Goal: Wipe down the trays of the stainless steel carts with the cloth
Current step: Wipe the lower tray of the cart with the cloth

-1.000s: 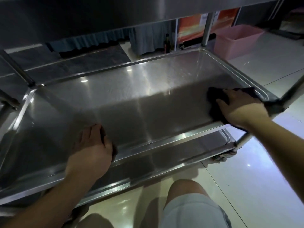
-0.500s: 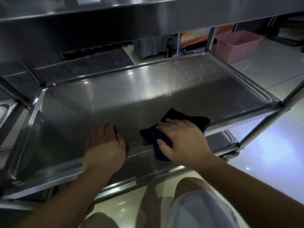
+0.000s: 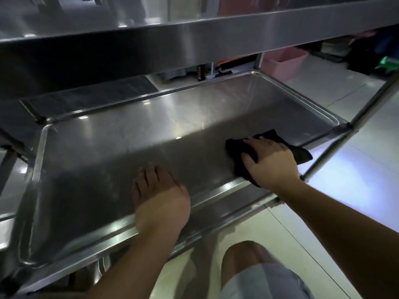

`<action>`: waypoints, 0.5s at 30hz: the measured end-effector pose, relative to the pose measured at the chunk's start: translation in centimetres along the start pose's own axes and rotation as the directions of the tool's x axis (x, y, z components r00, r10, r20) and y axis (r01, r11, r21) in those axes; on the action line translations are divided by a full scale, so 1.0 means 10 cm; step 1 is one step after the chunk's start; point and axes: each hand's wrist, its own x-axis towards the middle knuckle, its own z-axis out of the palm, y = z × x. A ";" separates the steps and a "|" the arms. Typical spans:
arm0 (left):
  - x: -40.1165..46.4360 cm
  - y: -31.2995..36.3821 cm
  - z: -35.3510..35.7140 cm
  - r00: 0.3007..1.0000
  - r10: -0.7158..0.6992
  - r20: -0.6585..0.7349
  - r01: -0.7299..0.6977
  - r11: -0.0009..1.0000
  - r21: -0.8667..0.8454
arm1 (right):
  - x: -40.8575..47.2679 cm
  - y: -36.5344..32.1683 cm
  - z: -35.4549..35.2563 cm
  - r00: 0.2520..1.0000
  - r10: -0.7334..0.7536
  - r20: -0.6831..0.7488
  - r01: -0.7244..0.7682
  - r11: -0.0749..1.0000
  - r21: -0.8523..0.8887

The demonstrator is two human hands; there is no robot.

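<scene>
A steel cart (image 3: 364,104) stands in front of the person, and its middle tray (image 3: 108,152) fills most of the view, a shallow pan with a raised rim all round. The upper shelf (image 3: 194,33) of the cart hangs over the far part of the tray and throws a dark shadow under it.

The right hand (image 3: 269,162) lies on a dark cloth (image 3: 239,152) on the right part of the tray, close to the near rim. The fingers are spread and nearly straight, pressing the cloth flat against the steel; the thumb points left across the cloth. One corner of the cloth sticks out to the right past the hand and another part hangs over the near rim under the wrist.

The left hand (image 3: 159,193) rests palm down on the tray near the middle of the near rim, to the left of the cloth and apart from it. Its fingers lie straight and close together, pointing to the far side, and hold nothing.

Below the near rim the edge of a lower tray (image 3: 226,214) shows. At the bottom of the view is the person's bare knee (image 3: 244,255) with the hem of pale shorts (image 3: 265,283). Beyond the cart, on the pale tiled floor (image 3: 345,212) to the far right, stands a pink plastic tub (image 3: 285,61), and a dark bottle (image 3: 201,75) stands near the far rim of the tray, behind it.
</scene>
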 end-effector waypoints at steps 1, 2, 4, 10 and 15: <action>0.01 -0.01 0.01 1.000 0.002 0.001 -0.002 1.000 -0.007 | -0.03 -0.11 0.03 1.000 -0.016 0.011 0.016 1.000 -0.001; 0.02 -0.02 0.02 1.000 0.006 0.001 -0.006 1.000 -0.018 | -0.06 -0.22 0.04 1.000 -0.027 0.013 0.027 1.000 0.000; 0.04 -0.04 0.05 1.000 0.027 0.004 -0.027 0.999 -0.018 | -0.08 -0.34 0.04 0.999 -0.032 0.007 0.032 0.999 -0.003; -0.02 -0.08 0.06 0.998 0.049 -0.032 -0.049 0.999 0.006 | -0.09 -0.35 0.05 1.000 -0.026 0.011 0.027 1.000 -0.011; -0.03 -0.08 0.07 0.997 0.055 -0.048 -0.055 0.998 0.010 | -0.10 -0.26 0.05 0.998 -0.057 0.016 0.057 0.998 0.006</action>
